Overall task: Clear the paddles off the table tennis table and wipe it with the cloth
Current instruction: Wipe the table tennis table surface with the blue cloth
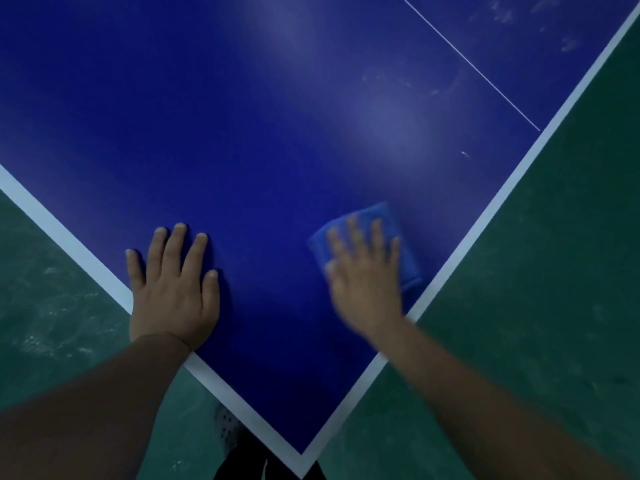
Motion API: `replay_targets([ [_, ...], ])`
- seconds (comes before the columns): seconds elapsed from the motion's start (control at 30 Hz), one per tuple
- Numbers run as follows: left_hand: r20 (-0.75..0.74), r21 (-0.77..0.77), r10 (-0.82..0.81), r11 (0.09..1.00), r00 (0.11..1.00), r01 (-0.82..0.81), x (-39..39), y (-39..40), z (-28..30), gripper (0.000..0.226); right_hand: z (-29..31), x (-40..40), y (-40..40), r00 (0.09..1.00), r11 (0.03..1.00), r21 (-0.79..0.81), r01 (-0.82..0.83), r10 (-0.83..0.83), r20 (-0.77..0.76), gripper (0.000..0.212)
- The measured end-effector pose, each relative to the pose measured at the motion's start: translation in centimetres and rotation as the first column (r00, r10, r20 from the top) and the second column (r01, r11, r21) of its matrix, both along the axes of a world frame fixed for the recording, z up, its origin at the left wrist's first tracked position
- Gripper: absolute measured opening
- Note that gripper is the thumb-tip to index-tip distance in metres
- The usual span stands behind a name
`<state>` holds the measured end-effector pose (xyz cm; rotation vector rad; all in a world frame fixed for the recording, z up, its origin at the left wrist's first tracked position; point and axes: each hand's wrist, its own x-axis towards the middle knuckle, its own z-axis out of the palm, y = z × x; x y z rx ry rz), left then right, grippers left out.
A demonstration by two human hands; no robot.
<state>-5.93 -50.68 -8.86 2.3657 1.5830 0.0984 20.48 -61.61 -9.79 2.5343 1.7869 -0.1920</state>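
Note:
I look down on a corner of the blue table tennis table, edged in white. A folded blue cloth lies on it near the right edge. My right hand presses flat on the cloth with straight, spread fingers; the hand is motion-blurred. My left hand rests flat on the bare table surface near the left edge, fingers straight. No paddles are in view.
The table's corner points toward me, with green floor on both sides. A thin white centre line runs at the upper right. Pale smears mark the surface at the far right. My shoe shows below the corner.

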Motion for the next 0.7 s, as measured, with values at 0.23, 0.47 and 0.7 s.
replay_targets([
  [0.23, 0.017, 0.028, -0.011, 1.000, 1.000, 0.011, -0.1, 0.0, -0.2, 0.063, 0.7, 3.9, -4.5, 0.960, 0.960, -0.025, -0.278, 0.277, -0.049, 0.056],
  [0.47, -0.013, 0.015, 0.001, 1.000, 1.000, -0.001, 0.0, -0.1, -0.1, 0.064, 0.9, 14.6, 0.0, 0.985, 0.983, -0.063, 0.170, -0.172, -0.025, 0.063],
  [0.7, 0.074, 0.021, 0.128, 0.991, 0.989, -0.130, 5.8, -1.6, 0.8, 0.068, 1.6, 18.5, 3.7, 0.980, 0.978, -0.074, 0.193, -0.196, -0.029, 0.066],
])
